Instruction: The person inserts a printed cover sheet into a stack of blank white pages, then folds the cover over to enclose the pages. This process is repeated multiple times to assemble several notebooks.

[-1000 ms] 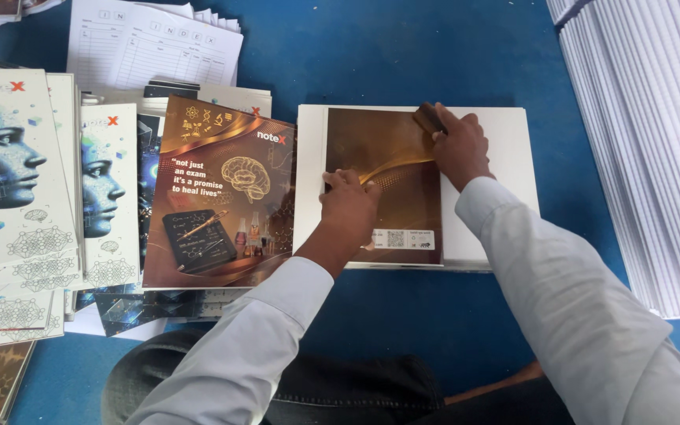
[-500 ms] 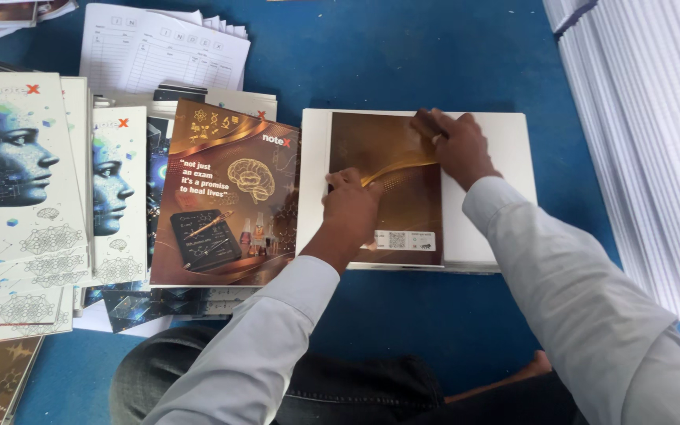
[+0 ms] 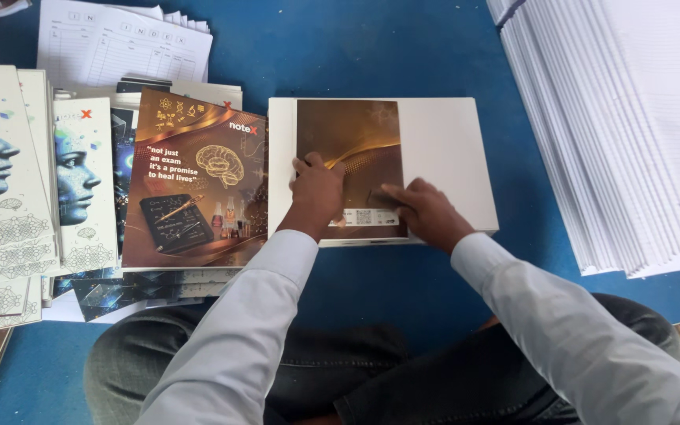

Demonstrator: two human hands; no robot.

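Both hands pressed flat on a brown cover [image 3: 348, 138] lying on a white booklet [image 3: 442, 149] on the blue floor [image 3: 403, 47]. Left hand [image 3: 316, 193], fingers together, hid the cover's lower left; right hand [image 3: 426, 211], fingers spread, covered its lower right corner.

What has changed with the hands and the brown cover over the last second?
The right hand slid from the brown cover's top edge down to its bottom edge, pressing flat. The left hand stayed pressed on the cover, which stayed on the white stack.
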